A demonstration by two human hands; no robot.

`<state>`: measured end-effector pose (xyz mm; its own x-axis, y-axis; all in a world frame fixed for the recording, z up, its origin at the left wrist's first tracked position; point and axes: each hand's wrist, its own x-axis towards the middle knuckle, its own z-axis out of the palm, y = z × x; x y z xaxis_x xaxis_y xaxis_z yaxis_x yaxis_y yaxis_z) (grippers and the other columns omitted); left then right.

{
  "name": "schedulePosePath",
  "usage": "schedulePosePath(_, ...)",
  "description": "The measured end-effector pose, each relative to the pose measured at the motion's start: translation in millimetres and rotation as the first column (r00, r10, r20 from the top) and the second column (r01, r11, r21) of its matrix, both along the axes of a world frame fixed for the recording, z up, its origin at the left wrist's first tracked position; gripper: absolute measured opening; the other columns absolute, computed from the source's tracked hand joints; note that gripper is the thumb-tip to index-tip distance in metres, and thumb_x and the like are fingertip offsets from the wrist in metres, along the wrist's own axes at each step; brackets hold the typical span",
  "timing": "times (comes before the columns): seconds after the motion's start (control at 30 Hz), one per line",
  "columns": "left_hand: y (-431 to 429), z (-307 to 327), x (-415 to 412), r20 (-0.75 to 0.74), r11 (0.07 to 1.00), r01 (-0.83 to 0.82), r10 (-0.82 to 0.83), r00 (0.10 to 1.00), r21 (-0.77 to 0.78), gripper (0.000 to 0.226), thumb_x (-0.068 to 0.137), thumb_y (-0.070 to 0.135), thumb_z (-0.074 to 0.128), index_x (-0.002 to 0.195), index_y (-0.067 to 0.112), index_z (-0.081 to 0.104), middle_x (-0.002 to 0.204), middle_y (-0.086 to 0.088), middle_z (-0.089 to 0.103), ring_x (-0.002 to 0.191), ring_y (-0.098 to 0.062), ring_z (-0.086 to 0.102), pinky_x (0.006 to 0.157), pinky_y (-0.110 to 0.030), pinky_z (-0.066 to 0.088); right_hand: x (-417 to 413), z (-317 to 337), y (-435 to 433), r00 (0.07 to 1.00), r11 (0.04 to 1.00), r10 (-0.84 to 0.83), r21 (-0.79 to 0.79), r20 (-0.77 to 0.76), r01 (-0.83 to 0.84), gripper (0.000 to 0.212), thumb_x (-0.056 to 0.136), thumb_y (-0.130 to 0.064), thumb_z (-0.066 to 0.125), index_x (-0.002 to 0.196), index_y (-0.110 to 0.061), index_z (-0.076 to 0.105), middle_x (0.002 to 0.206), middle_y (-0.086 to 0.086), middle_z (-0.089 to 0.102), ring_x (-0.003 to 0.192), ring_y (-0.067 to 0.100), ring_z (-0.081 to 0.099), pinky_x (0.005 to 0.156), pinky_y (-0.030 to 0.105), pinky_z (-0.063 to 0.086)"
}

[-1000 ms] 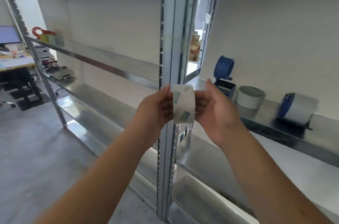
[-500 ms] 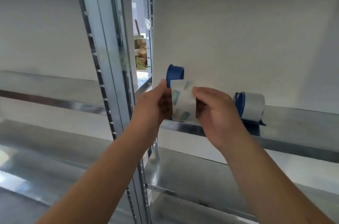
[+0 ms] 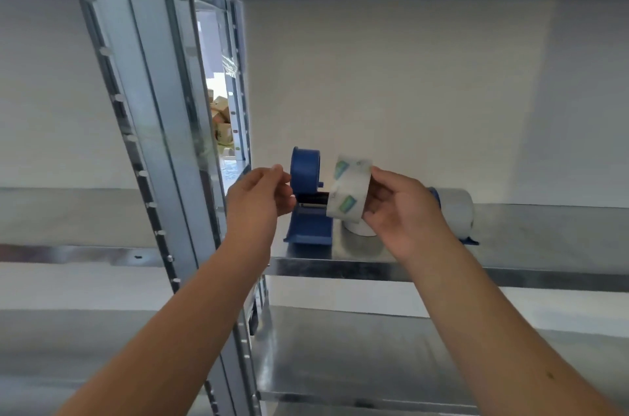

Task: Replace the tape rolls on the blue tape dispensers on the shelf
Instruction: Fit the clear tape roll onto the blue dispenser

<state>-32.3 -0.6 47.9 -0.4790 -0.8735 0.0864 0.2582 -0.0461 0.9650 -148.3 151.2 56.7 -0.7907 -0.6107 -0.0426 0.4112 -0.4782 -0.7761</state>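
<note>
Head view: the right hand (image 3: 403,211) has its grip clamped on a clear tape roll (image 3: 349,191) printed with small green-blue marks, thumb on the roll's top edge and fingers wrapped behind it. The roll is held in the air just right of centre, tilted, in front of the shelf (image 3: 531,274). At 9 o'clock from the roll stands an empty blue tape dispenser (image 3: 306,197) on the shelf, its round hub upright with no tape on it. The left hand (image 3: 257,201) is at 9 o'clock of that dispenser, its grip pinched together, thumb and forefinger tips meeting just beside the hub; whether they hold anything cannot be told. At 3 o'clock from the right hand a second dispenser (image 3: 454,211) carrying a pale roll sits on the same shelf. A white roll (image 3: 359,228) lies below the held one.
</note>
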Motion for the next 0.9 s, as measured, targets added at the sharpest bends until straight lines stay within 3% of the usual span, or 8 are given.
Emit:
schedulePosePath(0.1, -7.6, 0.8, -11.1, 0.026, 0.989, -0.024, 0.028, 0.999, -0.144, 0.012, 0.101, 0.027, 0.060, 0.094, 0.027, 0.071, 0.080, 0.002, 0.073, 0.070, -0.013, 0.069, 0.067, -0.025, 0.059, -4.5, 3.0, -10.1, 1.000, 0.999, -0.019, 0.026, -0.003, 0.019, 0.013, 0.100, -0.008, 0.059, 0.104, -0.002, 0.069, 0.085, 0.013, 0.079, 0.080, 0.023, 0.074, 0.076, 0.037, 0.060)
schedulePosePath(0.2, -10.5, 3.8, -21.9, 0.054, 0.969, -0.026, 0.040, 0.998, -0.244, 0.010, 0.101, 0.031, 0.055, 0.095, 0.034, 0.063, 0.095, 0.002, 0.070, 0.082, -0.016, 0.066, 0.078, -0.033, 0.056, -8.7, 8.0, -19.1, 0.999, 0.998, -0.035, 0.058, -0.013, 0.036, 0.011, 0.100, -0.008, 0.060, 0.105, -0.001, 0.068, 0.094, 0.016, 0.076, 0.086, 0.027, 0.072, 0.082, 0.043, 0.059)
schedulePosePath(0.37, -18.5, 17.7, -38.1, 0.112, 0.985, 0.036, -0.017, 0.994, -0.168, 0.022, 0.102, 0.042, 0.054, 0.084, 0.031, 0.061, 0.096, 0.001, 0.070, 0.093, -0.022, 0.069, 0.083, -0.037, 0.057, -16.4, 20.0, -31.7, 0.999, 0.994, -0.036, 0.099, -0.007, 0.036, 0.010, 0.099, -0.006, 0.060, 0.102, -0.001, 0.068, 0.097, 0.018, 0.074, 0.086, 0.029, 0.070, 0.082, 0.046, 0.057)
schedulePosePath(0.5, -21.7, 27.9, -51.7, 0.212, 0.991, 0.051, -0.023, 0.977, -0.126, 0.038, 0.104, 0.039, 0.052, 0.068, 0.027, 0.050, 0.072, 0.006, 0.055, 0.067, -0.012, 0.054, 0.062, -0.026, 0.040, -18.3, 22.7, -41.1, 1.000, 0.992, -0.003, 0.125, -0.026, 0.006, 0.012, 0.100, -0.007, 0.059, 0.105, -0.001, 0.069, 0.097, 0.017, 0.074, 0.086, 0.027, 0.070, 0.074, 0.040, 0.058)
schedulePosePath(0.57, -24.0, 26.1, -54.0, 0.215, 0.989, 0.065, -0.034, 0.976, -0.136, 0.040, 0.105, 0.037, 0.051, 0.067, 0.027, 0.047, 0.070, 0.006, 0.051, 0.064, -0.012, 0.049, 0.060, -0.025, 0.036, -16.4, 22.3, -46.0, 0.999, 0.990, 0.011, 0.138, -0.041, -0.005, 0.013, 0.101, -0.008, 0.057, 0.102, -0.002, 0.069, 0.095, 0.016, 0.073, 0.083, 0.026, 0.069, 0.075, 0.039, 0.057)
schedulePosePath(0.7, -25.1, 14.4, -49.4, 0.179, 0.968, 0.138, -0.100, 0.979, -0.209, 0.033, 0.107, 0.040, 0.045, 0.081, 0.023, 0.057, 0.081, -0.002, 0.058, 0.077, -0.017, 0.056, 0.063, -0.025, 0.042, -10.1, 20.0, -54.7, 0.998, 0.989, 0.043, 0.142, -0.034, -0.038, 0.017, 0.102, -0.007, 0.055, 0.111, 0.001, 0.067, 0.106, 0.021, 0.069, 0.099, 0.033, 0.064, 0.094, 0.048, 0.053)
schedulePosePath(0.8, -25.4, 12.2, -47.7, 0.139, 0.971, 0.135, -0.109, 0.984, -0.198, 0.038, 0.108, 0.040, 0.046, 0.078, 0.025, 0.064, 0.078, 0.004, 0.068, 0.070, -0.009, 0.065, 0.056, -0.015, 0.051, -6.5, 22.5, -58.7, 0.999, 0.990, 0.012, 0.144, -0.049, -0.005, 0.020, 0.101, -0.007, 0.055, 0.116, 0.000, 0.067, 0.109, 0.020, 0.069, 0.097, 0.031, 0.066, 0.083, 0.045, 0.055)
schedulePosePath(0.9, -26.8, 11.0, -47.8, 0.139, 0.967, 0.168, -0.143, 0.980, -0.190, 0.039, 0.108, 0.036, 0.046, 0.085, 0.017, 0.071, 0.087, -0.006, 0.073, 0.077, -0.015, 0.069, 0.058, -0.017, 0.054, -4.3, 23.0, -62.6, 0.997, 0.987, 0.003, 0.162, -0.083, 0.010, 0.027, 0.103, -0.009, 0.055, 0.124, 0.004, 0.066, 0.118, 0.021, 0.071, 0.106, 0.034, 0.069, 0.078, 0.044, 0.058)
